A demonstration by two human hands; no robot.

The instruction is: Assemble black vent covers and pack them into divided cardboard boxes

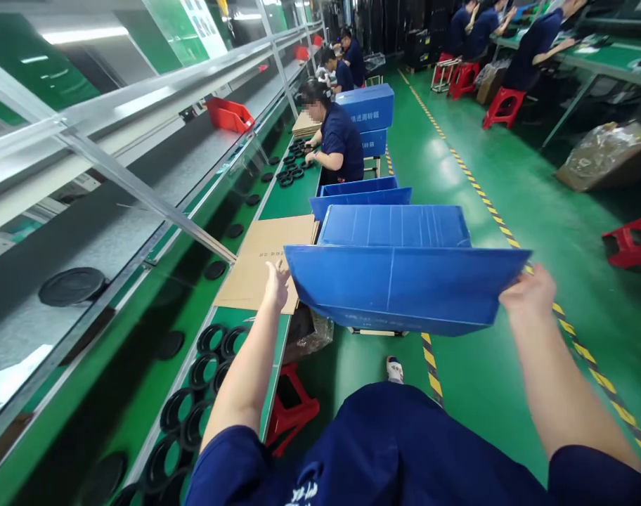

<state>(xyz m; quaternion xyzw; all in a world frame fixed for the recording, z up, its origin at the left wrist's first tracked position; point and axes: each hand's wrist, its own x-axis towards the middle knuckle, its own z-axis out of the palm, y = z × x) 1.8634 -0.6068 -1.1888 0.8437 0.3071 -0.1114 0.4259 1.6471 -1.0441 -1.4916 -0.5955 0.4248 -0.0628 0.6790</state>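
Observation:
In front of me is a blue corrugated plastic box [394, 225], its wide near flap [405, 284] standing out toward me. My right hand [528, 292] is closed on the right end of that flap, with the fingertips partly hidden by it. By the flap's left end is my left hand [277, 284], its thumb raised and fingers apart; whether it touches the edge I cannot tell. Beneath and beyond this hand, flat cardboard sheets [270, 242] lie stacked on the bench. Several black rings [199, 372] stand in rows beside my left forearm.
A conveyor belt [215, 270] carrying black discs runs along the left. A red stool [293, 411] sits under the bench edge. Ahead, a co-worker [339, 140] handles black rings near more blue boxes [370, 109]. Striped floor tape [473, 183] runs along the right.

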